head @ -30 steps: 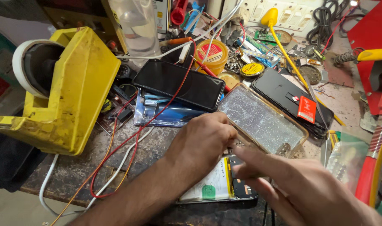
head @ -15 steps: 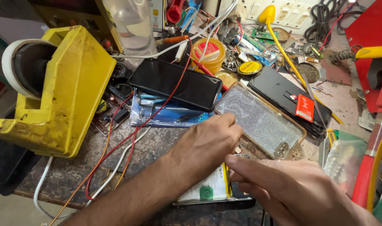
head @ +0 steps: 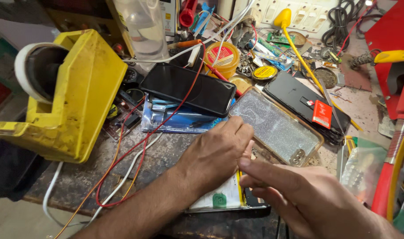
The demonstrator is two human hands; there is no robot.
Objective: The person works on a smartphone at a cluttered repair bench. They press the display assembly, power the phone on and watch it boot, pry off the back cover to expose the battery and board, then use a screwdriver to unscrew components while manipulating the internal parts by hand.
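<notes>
Opened phone [head: 228,199] below clear case [head: 277,126]: thin, fragile; left hand [head: 215,152] curled on it, right hand [head: 299,194] pinching nr its edge, grip frame sides

A tape dispenser [head: 60,95] stood left on the surface [head: 166,157]; a phone [head: 187,89] lay behind the hands (a phone case [head: 275,126] to its right).
</notes>
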